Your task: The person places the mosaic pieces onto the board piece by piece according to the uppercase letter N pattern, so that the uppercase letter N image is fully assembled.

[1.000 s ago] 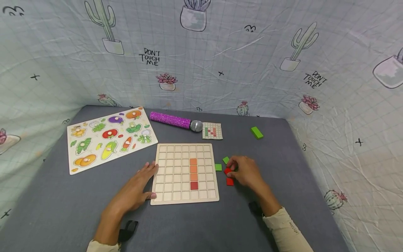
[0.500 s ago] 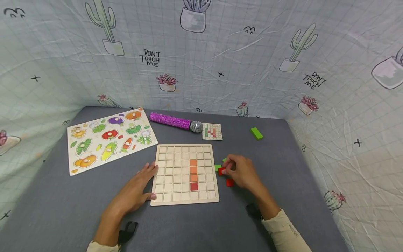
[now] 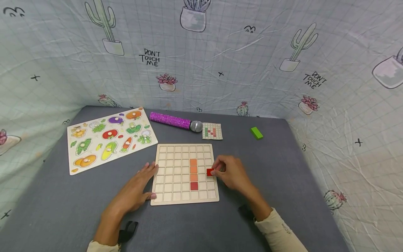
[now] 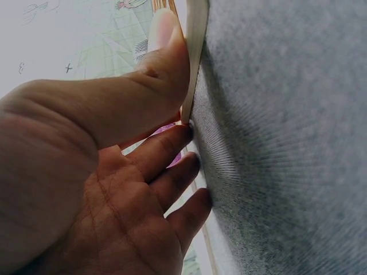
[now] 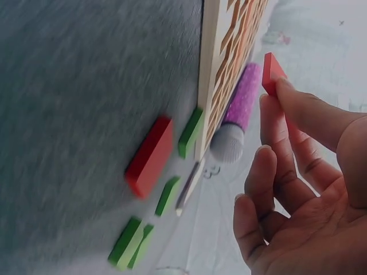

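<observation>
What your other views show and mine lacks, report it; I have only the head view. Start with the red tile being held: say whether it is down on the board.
Observer: It is not down. In the right wrist view, a gap shows between the held red tile and the board.
Operator: Now tell me what the right hand blocks from me on the table.
Observer: A second red tile lies there, off the board.
Operator: Keep going. Give me any green that I'm missing.
Observer: A green tile lies near that second red tile, also off the board.
</observation>
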Demonstrator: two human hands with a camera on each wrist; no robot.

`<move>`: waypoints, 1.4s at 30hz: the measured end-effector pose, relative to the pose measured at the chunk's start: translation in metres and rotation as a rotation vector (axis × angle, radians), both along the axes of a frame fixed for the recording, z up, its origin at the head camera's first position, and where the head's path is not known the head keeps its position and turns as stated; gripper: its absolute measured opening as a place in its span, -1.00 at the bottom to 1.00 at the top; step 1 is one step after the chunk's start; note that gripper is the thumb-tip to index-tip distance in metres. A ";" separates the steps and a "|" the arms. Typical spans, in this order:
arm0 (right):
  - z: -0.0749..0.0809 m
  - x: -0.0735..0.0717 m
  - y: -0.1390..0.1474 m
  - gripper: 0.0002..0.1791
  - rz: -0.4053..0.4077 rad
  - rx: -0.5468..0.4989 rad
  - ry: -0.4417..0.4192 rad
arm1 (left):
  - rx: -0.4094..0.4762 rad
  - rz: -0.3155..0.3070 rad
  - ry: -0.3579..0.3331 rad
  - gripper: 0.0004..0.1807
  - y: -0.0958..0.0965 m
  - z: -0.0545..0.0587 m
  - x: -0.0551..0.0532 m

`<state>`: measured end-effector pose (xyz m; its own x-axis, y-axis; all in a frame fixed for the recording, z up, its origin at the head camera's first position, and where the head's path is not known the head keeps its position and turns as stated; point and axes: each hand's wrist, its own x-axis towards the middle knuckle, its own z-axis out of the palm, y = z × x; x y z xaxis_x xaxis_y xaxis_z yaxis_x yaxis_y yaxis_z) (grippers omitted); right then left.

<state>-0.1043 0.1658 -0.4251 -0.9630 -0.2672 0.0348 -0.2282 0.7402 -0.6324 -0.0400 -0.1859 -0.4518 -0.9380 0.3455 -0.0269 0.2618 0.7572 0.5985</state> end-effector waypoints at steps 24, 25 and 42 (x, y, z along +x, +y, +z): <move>-0.007 0.005 -0.055 -0.76 0.132 0.064 0.074 | 0.008 -0.005 0.001 0.06 0.001 0.004 -0.001; -0.007 0.005 -0.057 -0.75 0.133 0.071 0.076 | 0.009 -0.006 0.000 0.06 0.001 0.004 -0.001; -0.009 0.000 -0.083 -0.70 0.158 0.192 0.080 | -0.007 -0.001 0.002 0.06 0.000 0.001 0.000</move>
<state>-0.1042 0.0825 -0.4345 -0.9052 -0.4229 0.0431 -0.3938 0.7961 -0.4595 -0.0396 -0.1859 -0.4508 -0.9377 0.3464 -0.0273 0.2639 0.7611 0.5925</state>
